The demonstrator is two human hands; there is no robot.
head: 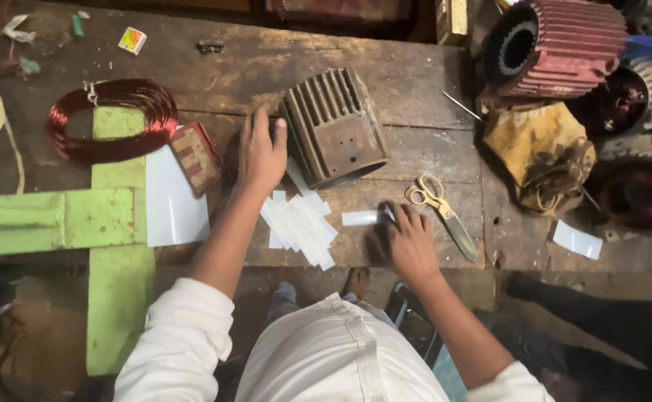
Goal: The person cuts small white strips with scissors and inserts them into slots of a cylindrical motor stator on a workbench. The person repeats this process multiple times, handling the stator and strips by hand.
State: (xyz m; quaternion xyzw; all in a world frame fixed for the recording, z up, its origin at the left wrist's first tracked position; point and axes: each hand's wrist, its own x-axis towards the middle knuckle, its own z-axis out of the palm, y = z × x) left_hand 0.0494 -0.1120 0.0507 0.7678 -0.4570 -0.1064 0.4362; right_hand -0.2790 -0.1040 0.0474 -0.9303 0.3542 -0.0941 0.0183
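Left hand [261,152] rests flat on the bench [408,82], touching the motor housing [335,126]. Right hand [403,240] pinches 1 paper strip [359,217] beside the scissors [439,206].

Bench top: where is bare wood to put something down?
Bare wood lies behind the motor housing, between the copper coil and the red motor. A smaller patch lies right of the scissors. It is crowded between the hands, where paper strips lie.

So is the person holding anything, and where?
The right hand pinches a small white paper strip at its right end. The left hand rests flat on the bench by the finned motor casing, holding nothing.
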